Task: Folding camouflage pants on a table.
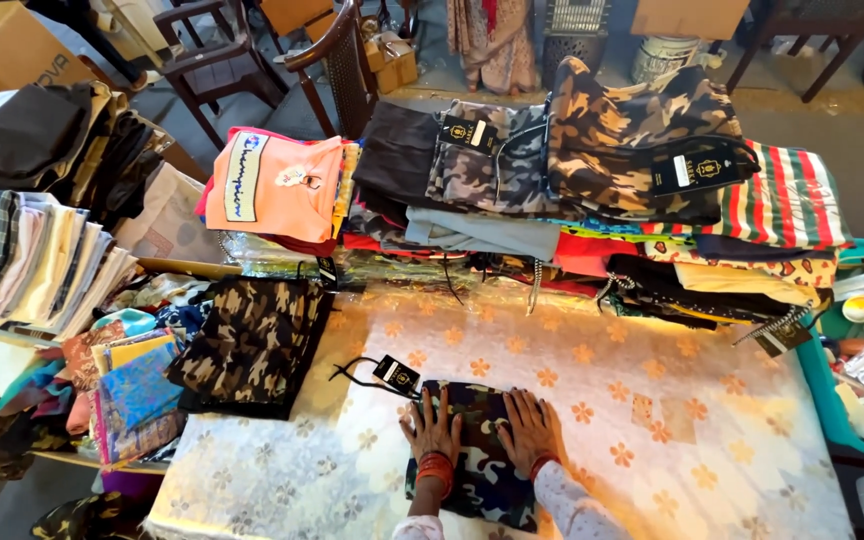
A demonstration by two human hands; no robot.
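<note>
The table [652,420], under a pale cloth with orange flowers, is loaded along its far edge with stacked folded clothes [592,170], camouflage pieces on top. A dark camouflage pile [252,345] sits at the left edge, beside colourful fabrics [137,385]. A folded camouflage garment [477,450] lies at the near edge, about the middle, its black tag [397,375] trailing off its far left corner. The left hand [432,432] and right hand [532,430] both press flat on it, fingers spread, the grip closed on nothing.
</note>
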